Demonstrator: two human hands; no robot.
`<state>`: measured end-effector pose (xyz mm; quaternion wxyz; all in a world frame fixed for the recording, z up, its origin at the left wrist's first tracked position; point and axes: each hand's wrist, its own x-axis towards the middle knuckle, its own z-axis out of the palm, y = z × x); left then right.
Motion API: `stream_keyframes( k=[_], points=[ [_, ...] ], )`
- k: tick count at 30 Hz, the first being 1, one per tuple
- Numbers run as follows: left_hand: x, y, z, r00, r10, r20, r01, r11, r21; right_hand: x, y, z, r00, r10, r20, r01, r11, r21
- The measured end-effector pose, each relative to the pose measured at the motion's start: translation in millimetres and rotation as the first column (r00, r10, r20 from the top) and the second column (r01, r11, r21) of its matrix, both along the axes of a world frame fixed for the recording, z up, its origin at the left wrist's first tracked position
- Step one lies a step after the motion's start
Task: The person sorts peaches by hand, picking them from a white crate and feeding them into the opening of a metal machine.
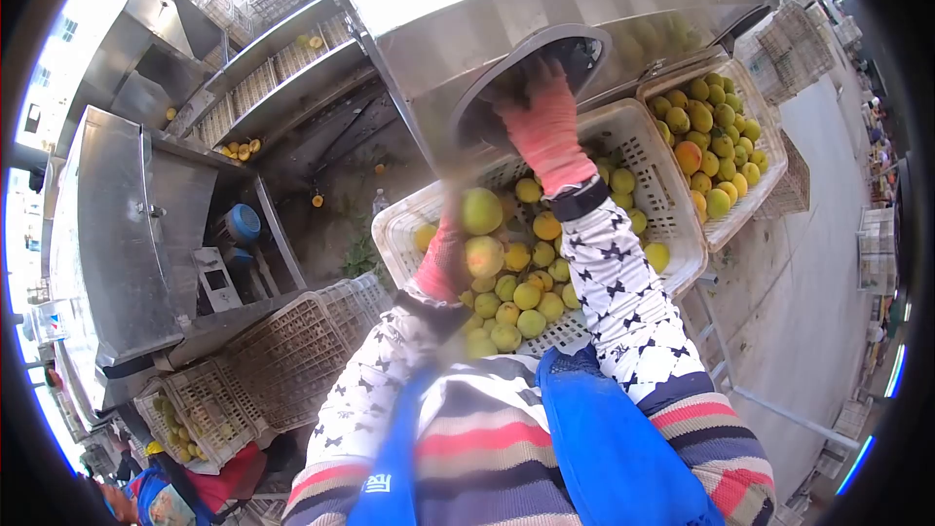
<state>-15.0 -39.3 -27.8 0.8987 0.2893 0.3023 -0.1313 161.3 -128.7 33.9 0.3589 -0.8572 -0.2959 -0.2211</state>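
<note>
My left hand point(445, 258), in a pink glove, is closed against two large yellow-green round fruits point(482, 211) above a white plastic crate point(672, 224). Its fingers are mostly hidden behind the fruit and blurred. My right hand point(539, 109), also gloved in pink, reaches into a round opening point(594, 47) in the metal machine point(429, 49). Its fingers look spread inside the dark hole, and no fruit shows in them. Several yellow and green fruits point(531, 321) lie in the crate beneath both hands.
A second crate point(719, 234) full of similar fruit stands at the right. Stacked brown crates point(292, 351) are at the lower left, near a metal cabinet point(107, 234). A metal-sided trough point(282, 68) is at the upper left. Another person point(175, 492) shows at the bottom left.
</note>
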Motion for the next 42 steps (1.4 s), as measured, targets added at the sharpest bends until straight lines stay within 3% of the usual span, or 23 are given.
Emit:
stream_keyframes(
  k=[3, 6, 10, 12, 15, 20, 21, 22, 26, 27, 29, 31, 33, 34, 36, 38, 39, 41, 42],
  points=[
    [4.8, -0.3, 26.7, 0.998, 0.055, 0.017, -0.054, 0.998, -0.019, -46.3, -39.4, 39.0, 0.904, 0.220, -0.367, -0.161, 0.970, 0.183],
    [5.6, 0.6, 7.6, 0.976, -0.045, 0.214, -0.007, 0.972, 0.235, -82.1, -64.7, 14.0, 0.670, 0.450, -0.591, -0.312, 0.893, 0.325],
    [15.0, -12.0, 24.3, 0.913, -0.021, 0.408, -0.114, 0.945, 0.306, -86.9, -80.3, 9.4, 0.645, 0.502, -0.576, -0.316, 0.862, 0.397],
    [11.7, -14.3, 42.6, 0.882, -0.039, 0.470, -0.160, 0.913, 0.375, -87.1, -86.6, 25.7, 0.674, 0.488, -0.555, -0.374, 0.873, 0.314],
    [11.5, -21.0, 53.1, 0.814, -0.165, 0.557, -0.250, 0.765, 0.594, -89.0, -93.1, 34.6, 0.662, 0.442, -0.605, -0.377, 0.894, 0.241],
    [14.3, -7.4, 75.2, 0.909, -0.053, 0.412, -0.098, 0.937, 0.335, -84.1, -90.0, 26.9, 0.642, 0.556, -0.528, -0.397, 0.830, 0.392],
    [13.8, -8.0, 79.8, 0.922, -0.056, 0.384, -0.047, 0.966, 0.256, -83.4, -89.5, 29.3, 0.664, 0.521, -0.537, -0.395, 0.854, 0.339],
    [14.1, -9.7, 76.0, 0.909, -0.078, 0.409, -0.090, 0.922, 0.377, -83.3, -90.1, 33.9, 0.688, 0.481, -0.543, -0.387, 0.877, 0.286],
    [21.3, -10.1, 50.2, 0.890, 0.035, 0.455, -0.207, 0.920, 0.334, -73.7, -76.6, 37.3, 0.798, 0.252, -0.548, -0.248, 0.965, 0.082],
    [21.7, -10.3, 40.0, 0.889, 0.051, 0.456, -0.233, 0.906, 0.352, -66.6, -67.9, 34.8, 0.866, 0.189, -0.463, -0.204, 0.979, 0.019],
    [23.8, -8.2, 28.6, 0.916, 0.216, 0.338, -0.276, 0.951, 0.141, -49.1, -43.7, 22.8, 0.961, 0.063, -0.270, -0.091, 0.992, -0.091],
    [25.5, -1.9, 20.4, 0.918, 0.397, -0.009, -0.380, 0.872, -0.308, -33.8, -9.8, 8.6, 0.980, -0.114, -0.162, 0.066, 0.959, -0.276],
    [21.5, -2.0, -0.7, 0.910, 0.410, 0.061, -0.362, 0.857, -0.367, -14.8, 19.4, -14.0, 0.970, -0.204, -0.135, 0.138, 0.913, -0.385],
    [21.0, -2.0, -7.6, 0.902, 0.420, 0.104, -0.349, 0.848, -0.398, -14.8, 13.0, -5.7, 0.978, -0.119, -0.169, 0.077, 0.969, -0.236],
    [20.2, -3.1, -15.2, 0.911, 0.258, 0.322, -0.261, 0.965, -0.036, -8.4, -10.0, 23.8, 0.981, 0.067, -0.184, -0.052, 0.995, 0.081],
    [21.1, -2.7, -8.2, 0.897, 0.157, 0.412, -0.222, 0.969, 0.113, -35.8, -35.7, 39.9, 0.916, 0.268, -0.298, -0.235, 0.961, 0.145],
    [22.3, -3.3, 6.1, 0.893, 0.162, 0.420, -0.209, 0.976, 0.068, -51.3, -46.9, 42.0, 0.864, 0.361, -0.350, -0.315, 0.931, 0.182],
    [30.6, -7.0, 11.8, 0.856, 0.091, 0.510, -0.212, 0.959, 0.186, -61.3, -56.9, 16.1, 0.805, 0.484, -0.342, -0.502, 0.864, 0.041],
    [37.4, -13.0, 11.9, 0.820, -0.006, 0.573, -0.233, 0.910, 0.342, -64.3, -58.5, 11.1, 0.770, 0.536, -0.345, -0.580, 0.814, -0.029]
  ],
)
